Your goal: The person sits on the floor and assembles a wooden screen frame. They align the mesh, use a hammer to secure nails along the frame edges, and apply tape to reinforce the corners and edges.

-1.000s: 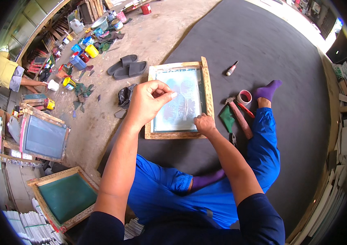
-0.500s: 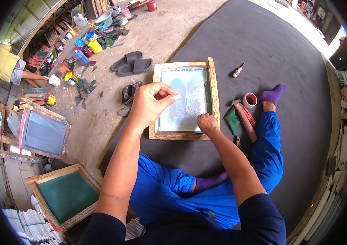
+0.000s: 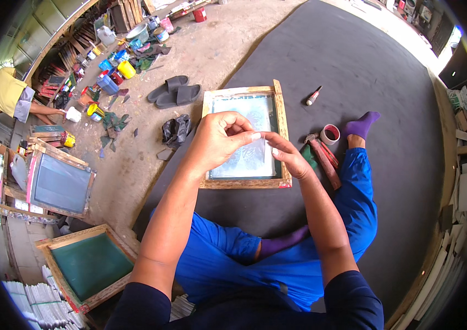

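Observation:
A wooden screen-printing frame (image 3: pixel 283 132) lies on the dark mat before me, its mesh (image 3: pixel 244 169) carrying a pale leafy pattern. My left hand (image 3: pixel 220 140) is above the frame, thumb and forefinger pinched together; whatever sits between them is too small to make out. Close beside its fingertips is my right hand (image 3: pixel 288 155), fingers bent toward the left thumb and its own thumb held apart. Both hands cover part of the mesh. Right of the frame lie a tape roll (image 3: pixel 330 142), a reddish strip-like tool (image 3: pixel 324 162) and a green piece (image 3: pixel 309 157).
A small cutter-like tool (image 3: pixel 313 97) lies farther out on the mat (image 3: pixel 376 71). Black sandals (image 3: pixel 177 94) and a black plastic bag (image 3: pixel 176 130) are to the left. Another green-mesh frame (image 3: pixel 90 264) rests at lower left. Paint cans and a person in yellow (image 3: pixel 5 91) are farther off.
My right hand has lifted from the frame's lower right corner up to the fingertips of my left hand. The left hand keeps its pinch, shifted slightly right.

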The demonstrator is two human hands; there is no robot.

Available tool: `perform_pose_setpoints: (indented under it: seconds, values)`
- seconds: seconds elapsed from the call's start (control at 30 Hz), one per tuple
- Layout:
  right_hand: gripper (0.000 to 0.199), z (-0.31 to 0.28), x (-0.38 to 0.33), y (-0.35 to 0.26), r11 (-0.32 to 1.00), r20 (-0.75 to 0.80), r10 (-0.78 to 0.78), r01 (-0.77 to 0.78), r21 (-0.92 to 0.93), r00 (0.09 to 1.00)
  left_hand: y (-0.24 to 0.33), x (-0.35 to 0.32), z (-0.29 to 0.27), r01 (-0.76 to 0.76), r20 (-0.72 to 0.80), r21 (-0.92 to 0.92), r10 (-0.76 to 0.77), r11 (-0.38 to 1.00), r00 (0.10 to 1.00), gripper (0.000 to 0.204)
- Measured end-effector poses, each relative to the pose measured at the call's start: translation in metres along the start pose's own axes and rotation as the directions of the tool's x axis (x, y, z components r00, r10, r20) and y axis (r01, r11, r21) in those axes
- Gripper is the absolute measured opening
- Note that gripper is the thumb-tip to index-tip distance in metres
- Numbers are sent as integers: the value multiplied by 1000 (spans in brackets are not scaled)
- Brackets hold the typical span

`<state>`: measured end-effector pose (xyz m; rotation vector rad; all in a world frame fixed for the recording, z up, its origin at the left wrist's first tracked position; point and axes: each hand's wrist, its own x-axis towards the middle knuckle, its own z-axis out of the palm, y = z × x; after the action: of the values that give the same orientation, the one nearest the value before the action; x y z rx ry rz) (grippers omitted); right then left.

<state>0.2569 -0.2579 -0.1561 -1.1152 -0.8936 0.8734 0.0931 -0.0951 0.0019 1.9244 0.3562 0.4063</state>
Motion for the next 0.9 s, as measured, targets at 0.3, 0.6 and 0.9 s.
perform_pose_setpoints:
  seconds: [0.3,0.6,0.9]
  values:
    - [20,-14,-32,28,951,189,258,-283,123,948,-22,-7,-32,-20,-83,-177,5,984,997,11]
    - [15,-48,-79,45,902,-37,416,-418,-106,909,-108,-38,-54,100,-191,-133,-125,986,974,10]
    - [23,-64,-81,65,819,-222,470,-516,-252,855,-210,-78,-48,359,-235,-182,-395,916,888,8]
